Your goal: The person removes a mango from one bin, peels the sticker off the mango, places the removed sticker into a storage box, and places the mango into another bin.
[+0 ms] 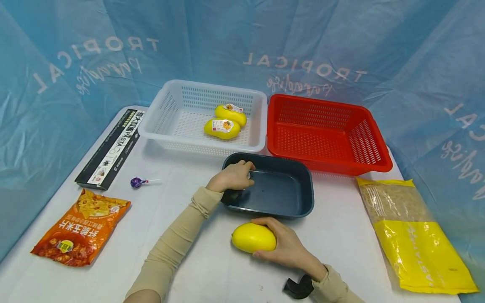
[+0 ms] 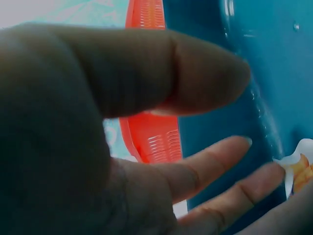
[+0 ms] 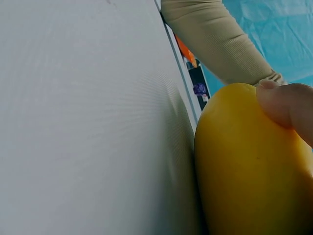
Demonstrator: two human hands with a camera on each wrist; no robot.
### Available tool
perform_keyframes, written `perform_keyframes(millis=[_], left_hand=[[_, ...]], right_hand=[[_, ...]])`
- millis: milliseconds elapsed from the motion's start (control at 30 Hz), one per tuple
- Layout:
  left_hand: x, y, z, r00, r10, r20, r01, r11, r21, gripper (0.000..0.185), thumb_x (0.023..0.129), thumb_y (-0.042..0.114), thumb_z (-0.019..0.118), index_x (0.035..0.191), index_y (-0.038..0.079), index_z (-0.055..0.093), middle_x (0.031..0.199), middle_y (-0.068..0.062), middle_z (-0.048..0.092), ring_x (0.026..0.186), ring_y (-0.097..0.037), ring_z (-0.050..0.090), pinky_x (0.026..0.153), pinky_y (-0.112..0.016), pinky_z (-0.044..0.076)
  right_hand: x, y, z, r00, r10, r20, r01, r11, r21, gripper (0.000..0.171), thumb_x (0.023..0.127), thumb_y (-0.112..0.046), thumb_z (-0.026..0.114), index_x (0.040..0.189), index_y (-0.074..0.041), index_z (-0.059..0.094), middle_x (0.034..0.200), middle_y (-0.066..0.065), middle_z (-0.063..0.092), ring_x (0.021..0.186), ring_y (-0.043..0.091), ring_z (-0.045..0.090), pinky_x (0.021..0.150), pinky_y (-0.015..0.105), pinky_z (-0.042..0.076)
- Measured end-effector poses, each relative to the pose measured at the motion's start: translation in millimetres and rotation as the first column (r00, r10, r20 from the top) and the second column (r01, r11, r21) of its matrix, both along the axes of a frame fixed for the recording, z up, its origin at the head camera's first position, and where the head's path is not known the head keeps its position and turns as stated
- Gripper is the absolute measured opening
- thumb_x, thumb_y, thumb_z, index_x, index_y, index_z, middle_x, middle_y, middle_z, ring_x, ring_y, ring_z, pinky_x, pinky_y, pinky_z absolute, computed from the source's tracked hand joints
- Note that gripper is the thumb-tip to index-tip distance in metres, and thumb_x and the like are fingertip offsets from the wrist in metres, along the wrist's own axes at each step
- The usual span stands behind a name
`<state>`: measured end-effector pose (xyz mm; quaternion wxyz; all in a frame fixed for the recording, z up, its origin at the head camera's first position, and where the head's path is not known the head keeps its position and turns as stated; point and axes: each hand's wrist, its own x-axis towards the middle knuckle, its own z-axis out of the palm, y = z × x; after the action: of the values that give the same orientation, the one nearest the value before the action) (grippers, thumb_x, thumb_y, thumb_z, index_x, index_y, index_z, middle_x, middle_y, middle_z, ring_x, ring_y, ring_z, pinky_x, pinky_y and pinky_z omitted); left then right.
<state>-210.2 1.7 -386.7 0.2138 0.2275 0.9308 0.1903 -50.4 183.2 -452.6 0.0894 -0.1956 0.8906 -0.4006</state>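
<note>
Head view: your right hand (image 1: 288,246) is wrapped over the yellow mango-shaped pack (image 1: 253,237), which lies on the desk (image 1: 212,269) just in front of the dark blue tray (image 1: 280,189) — its long axis runs left to right, parallel to the tray's near rim. Your left hand (image 1: 233,176) clamps the tray's left wall, fingers curled over the rim. The right hand is the nearer one — already on the pack.
</note>
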Motion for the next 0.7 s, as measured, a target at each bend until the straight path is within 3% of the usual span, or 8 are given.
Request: perform_keyframes(millis=[233,400,567,700], left_hand=[[4.4,-2,-0.2,1.0,-0.006,-0.03,0.006,1.0,0.025,0.047,0.093,0.025,0.06,0.137,0.013,0.051,0.136,-0.011,0.049,0.099,-0.024,0.059,0.095,-0.04,0.05],[14.7,-9,8.9,0.995,-0.029,-0.096,0.038,0.994,0.101,0.045,0.094,0.023,0.059,0.137,0.013,0.052,0.138,-0.009,0.05,0.096,-0.021,0.059,0.092,-0.039,0.052],[29.3,-18,21.4,0.985,-0.051,-0.167,0.088,0.971,0.223,0.039,0.094,0.022,0.06,0.131,0.013,0.058,0.133,-0.006,0.055,0.102,-0.021,0.06,0.092,-0.037,0.052],[41.5,-25,22.4,0.971,-0.069,-0.228,0.139,0.942,0.307,0.035,0.094,0.019,0.06,0.128,0.013,0.06,0.136,-0.006,0.053,0.113,-0.022,0.059,0.095,-0.036,0.051]], right_hand=[[-1.6,-2,1.4,0.996,0.074,-0.054,-0.072,0.997,0.027,0.068,0.073,-0.04,0.082,0.133,-0.035,0.05,0.13,-0.016,0.056,0.109,0.008,0.057,0.095,0.036,0.05],[-1.8,-3,3.0,0.989,0.123,-0.085,-0.118,0.991,0.055,0.07,0.073,-0.041,0.083,0.134,-0.033,0.05,0.132,-0.013,0.056,0.11,0.009,0.058,0.094,0.037,0.051],[-2.1,-4,4.3,0.988,0.121,-0.097,-0.115,0.991,0.07,0.072,0.072,-0.044,0.082,0.135,-0.033,0.049,0.132,-0.014,0.055,0.11,0.008,0.057,0.094,0.037,0.051],[-2.6,-4,5.3,0.985,0.132,-0.108,-0.124,0.989,0.081,0.073,0.072,-0.044,0.082,0.136,-0.034,0.048,0.133,-0.013,0.055,0.111,0.009,0.057,0.093,0.038,0.051]])
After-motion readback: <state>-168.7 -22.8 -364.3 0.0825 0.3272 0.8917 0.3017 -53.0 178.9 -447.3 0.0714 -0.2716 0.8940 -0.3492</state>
